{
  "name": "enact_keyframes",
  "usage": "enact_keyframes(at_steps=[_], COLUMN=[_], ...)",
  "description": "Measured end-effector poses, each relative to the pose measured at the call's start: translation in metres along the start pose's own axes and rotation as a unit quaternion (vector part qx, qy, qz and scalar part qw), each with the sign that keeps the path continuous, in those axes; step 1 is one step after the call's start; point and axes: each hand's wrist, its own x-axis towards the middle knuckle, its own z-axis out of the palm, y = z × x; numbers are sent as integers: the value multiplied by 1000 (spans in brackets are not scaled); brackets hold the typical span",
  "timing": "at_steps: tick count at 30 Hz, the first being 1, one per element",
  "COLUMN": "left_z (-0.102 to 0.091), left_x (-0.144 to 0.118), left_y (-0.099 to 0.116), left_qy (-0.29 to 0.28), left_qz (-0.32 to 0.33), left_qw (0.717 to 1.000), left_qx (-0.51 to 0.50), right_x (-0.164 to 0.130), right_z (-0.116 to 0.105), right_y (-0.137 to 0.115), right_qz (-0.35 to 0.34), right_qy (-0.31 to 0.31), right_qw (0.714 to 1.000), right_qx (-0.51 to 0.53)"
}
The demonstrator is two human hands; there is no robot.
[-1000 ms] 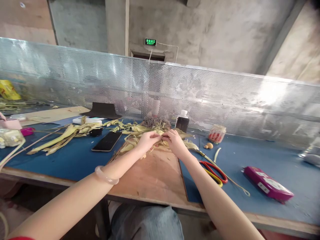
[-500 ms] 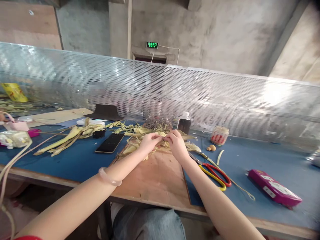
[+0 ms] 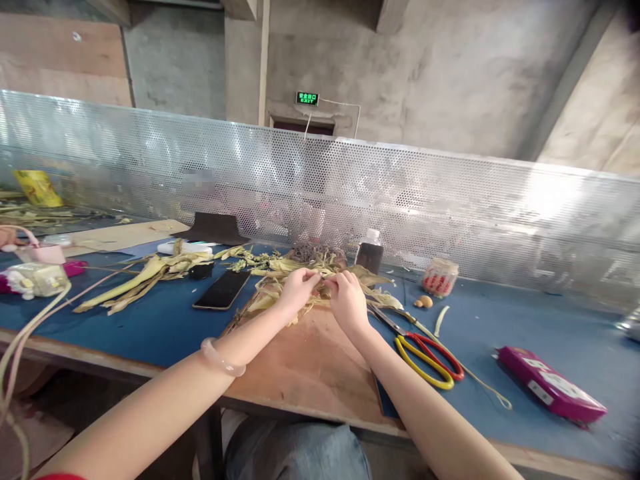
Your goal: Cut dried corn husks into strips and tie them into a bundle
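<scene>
My left hand [image 3: 296,291] and my right hand [image 3: 347,298] meet over a pile of dry yellow-green husk leaves [image 3: 280,268] at the far end of a brown wooden board [image 3: 310,363]. Both hands pinch the same strip of husk between their fingertips. A pale bangle sits on my left wrist. Scissors with red and yellow handles [image 3: 425,350] lie just right of my right forearm. A black phone [image 3: 222,289] lies left of the pile.
A blue table [image 3: 500,327] runs along a perforated metal screen [image 3: 400,193]. More husks [image 3: 145,273] lie to the left. A dark bottle [image 3: 369,252], a small jar [image 3: 439,276], a nut [image 3: 424,301] and a magenta case [image 3: 553,385] stand to the right.
The view has shifted slightly, so everything sits lower and more to the right. Both hands stay together on the husk, fingers working it a little.
</scene>
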Motion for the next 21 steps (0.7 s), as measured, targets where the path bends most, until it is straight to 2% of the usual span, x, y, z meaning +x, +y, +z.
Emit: enact_keyframes(at_steps=[3,7,11,16,21], left_z=[1,1,1,1,3], left_x=[1,5,10,10,11], left_y=[-3,-10,-14,-15,-18], left_qy=[13,29,33,2,35], left_qz=[10,42,85,73,97], left_qw=[1000,998,992,994,991], left_qx=[17,38,85,84,80], right_x=[0,2,2,1,2], right_z=[3,4,3,0,1], right_y=[1,-1,-3,-6,-9], right_qz=[46,67,57,32,34], right_qy=[0,-1,-6,-24,-15], right_qw=[997,993,994,996,994], right_qx=[69,98,95,78,98])
